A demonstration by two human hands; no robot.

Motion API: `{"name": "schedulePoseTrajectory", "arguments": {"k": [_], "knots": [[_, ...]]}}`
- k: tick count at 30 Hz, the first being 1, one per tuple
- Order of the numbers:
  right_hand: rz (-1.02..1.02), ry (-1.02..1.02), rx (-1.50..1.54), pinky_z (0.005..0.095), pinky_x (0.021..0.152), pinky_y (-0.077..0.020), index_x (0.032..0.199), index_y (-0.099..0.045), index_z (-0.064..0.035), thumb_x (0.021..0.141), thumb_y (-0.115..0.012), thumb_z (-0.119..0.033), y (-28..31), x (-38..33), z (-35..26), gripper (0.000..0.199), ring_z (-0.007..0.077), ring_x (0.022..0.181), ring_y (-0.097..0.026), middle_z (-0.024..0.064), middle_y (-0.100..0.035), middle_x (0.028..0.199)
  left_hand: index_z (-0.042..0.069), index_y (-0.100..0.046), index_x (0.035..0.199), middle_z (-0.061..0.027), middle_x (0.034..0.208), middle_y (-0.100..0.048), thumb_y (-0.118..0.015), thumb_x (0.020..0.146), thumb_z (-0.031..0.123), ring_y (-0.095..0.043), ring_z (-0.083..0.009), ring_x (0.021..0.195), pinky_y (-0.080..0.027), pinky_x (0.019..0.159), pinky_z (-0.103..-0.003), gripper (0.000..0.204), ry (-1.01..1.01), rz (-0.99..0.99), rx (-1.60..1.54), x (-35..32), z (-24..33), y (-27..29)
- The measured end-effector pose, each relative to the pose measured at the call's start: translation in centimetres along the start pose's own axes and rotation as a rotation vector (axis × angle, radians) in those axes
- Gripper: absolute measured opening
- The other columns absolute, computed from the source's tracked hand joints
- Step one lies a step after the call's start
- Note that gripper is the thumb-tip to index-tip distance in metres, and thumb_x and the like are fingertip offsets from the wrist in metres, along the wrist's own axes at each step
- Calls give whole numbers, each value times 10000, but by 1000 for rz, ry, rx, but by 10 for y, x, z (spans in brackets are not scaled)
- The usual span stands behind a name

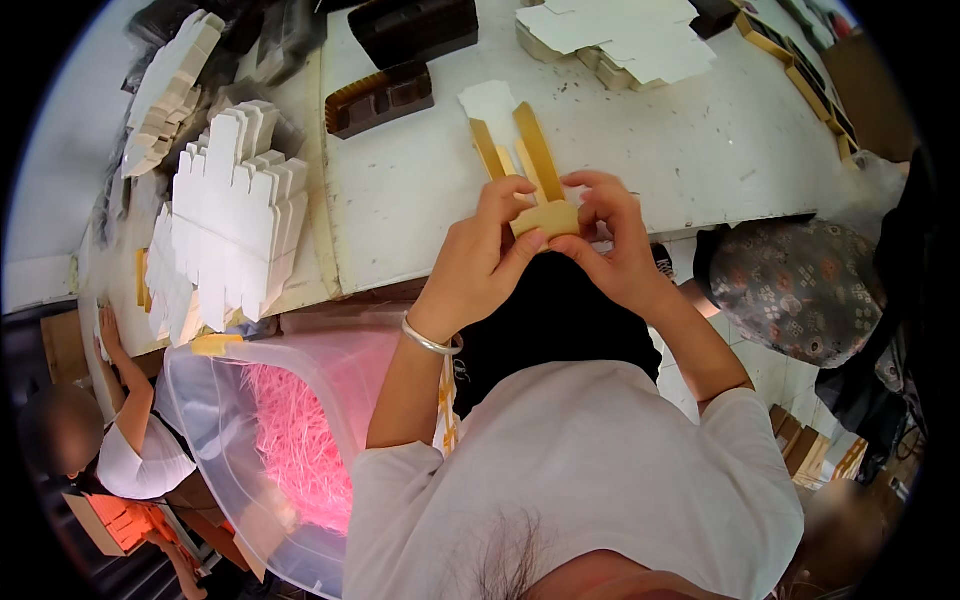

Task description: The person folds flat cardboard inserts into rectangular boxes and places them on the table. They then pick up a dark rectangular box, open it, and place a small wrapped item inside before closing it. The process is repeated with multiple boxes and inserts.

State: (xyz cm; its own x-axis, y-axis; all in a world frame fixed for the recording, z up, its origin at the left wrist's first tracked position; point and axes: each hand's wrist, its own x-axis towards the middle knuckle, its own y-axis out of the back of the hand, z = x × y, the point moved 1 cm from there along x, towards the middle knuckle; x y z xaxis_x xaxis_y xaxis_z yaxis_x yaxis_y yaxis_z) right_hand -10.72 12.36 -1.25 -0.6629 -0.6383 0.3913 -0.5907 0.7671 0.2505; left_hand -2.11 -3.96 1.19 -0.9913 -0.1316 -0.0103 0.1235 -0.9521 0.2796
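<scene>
A small cardboard box [541, 155], gold on its outer faces and white inside, lies partly folded at the table's near edge. Its two long gold sides stand up, and a white flap spreads flat at the far end. My left hand [490, 245] grips the near end panel from the left, thumb in front and fingers curled behind. From the right, my right hand [612, 238] pinches the same panel, its thumb close to the left thumb. A silver bangle is on my left wrist.
White flat box blanks [235, 215] are stacked at left, more blanks [625, 35] at the back. Dark brown plastic trays [380, 98] lie beyond the box. Below the table edge, a clear bin [330, 375] holds pink paper shreds [295, 450]. Another person [140, 455] works at far left.
</scene>
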Motion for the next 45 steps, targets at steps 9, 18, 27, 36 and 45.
{"name": "schedulePoseTrajectory", "arguments": {"k": [9,18,27,36,45], "knots": [[-128,431,-704,349,598,-445,942,-624,-48,713,-715,-104,2,5,-17,252,247,711,-560,76,-576,927,15,-578,964,-89,936,-572,-657,853,142,-583,-273,681,-483,627,-339,186,-179,150,329,-9,8,-12],[-679,-82,-490,374,677,-442,861,-599,-68,757,-681,-81,13,39,-31,133,263,788,-565,52,-553,848,25,-634,875,-94,833,-575,-710,751,95,-581,-277,787,-473,698,-359,161,-160,-104,560,-1,18,9],[-431,164,-571,331,685,-469,988,-638,-76,722,-676,-21,3,27,-23,274,272,850,-587,83,-594,1012,84,-645,773,-44,1183,-592,-739,702,137,-442,-339,1232,-292,1059,-544,129,-291,147,914,-5,38,6],[-481,78,-286,356,692,-474,1229,-576,-120,777,-562,59,54,43,-1,486,277,750,-551,118,-581,912,159,-706,972,-68,1329,-495,-753,670,161,-365,-339,1291,-218,1084,-578,305,-411,191,1128,11,30,22],[-526,-80,-144,358,619,-430,1061,-644,-32,755,-552,64,53,27,-17,334,257,675,-519,97,-559,753,98,-659,996,-85,1293,-516,-830,558,258,-527,-295,1039,-476,864,-381,497,-310,31,707,-10,15,7]]}}
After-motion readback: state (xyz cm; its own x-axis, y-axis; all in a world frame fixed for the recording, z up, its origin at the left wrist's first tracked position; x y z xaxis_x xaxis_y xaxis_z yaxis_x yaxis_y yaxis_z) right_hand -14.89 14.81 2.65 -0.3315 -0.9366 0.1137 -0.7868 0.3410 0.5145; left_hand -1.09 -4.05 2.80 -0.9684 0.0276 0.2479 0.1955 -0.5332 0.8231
